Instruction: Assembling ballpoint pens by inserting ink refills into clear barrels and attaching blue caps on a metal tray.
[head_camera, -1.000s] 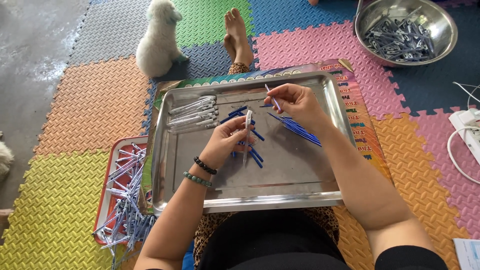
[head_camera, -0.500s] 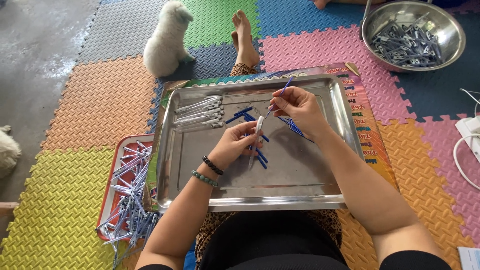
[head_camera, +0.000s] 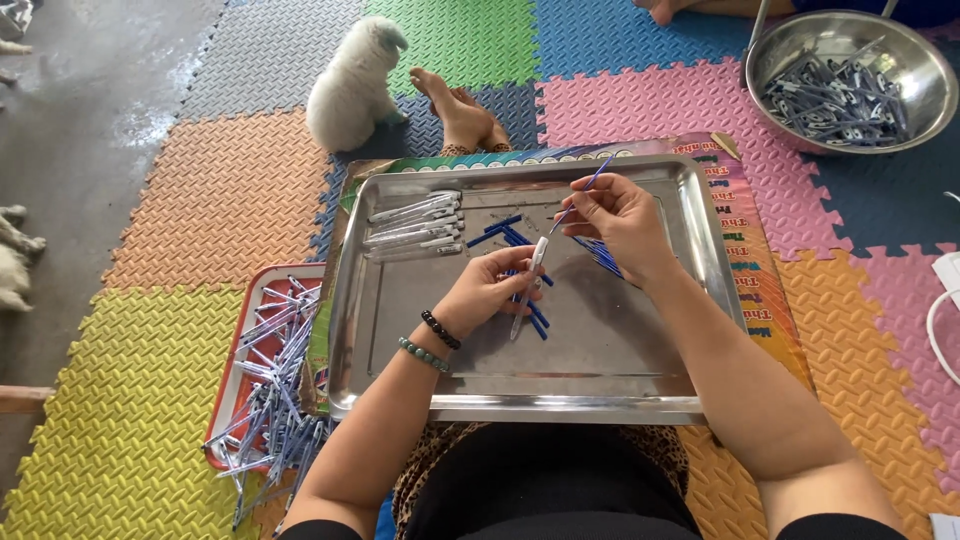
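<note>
Right now the left hand (head_camera: 487, 290) pinches a clear pen barrel (head_camera: 531, 284) above the steel tray (head_camera: 600, 380), while the right hand (head_camera: 618, 215) pinches a blue refill (head_camera: 583, 193) at its mouth. Misaligned, the thin refill could bend or slip.

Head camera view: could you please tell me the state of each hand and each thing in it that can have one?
Left hand: closed around a clear pen barrel.
Right hand: pinching a thin blue refill, its tip at the barrel's top.
Steel tray: flat on the person's lap, holding loose blue refills and a row of pens.
Metal bowl: upright, full of pen parts.
Red tray: heaped with pens.
</note>
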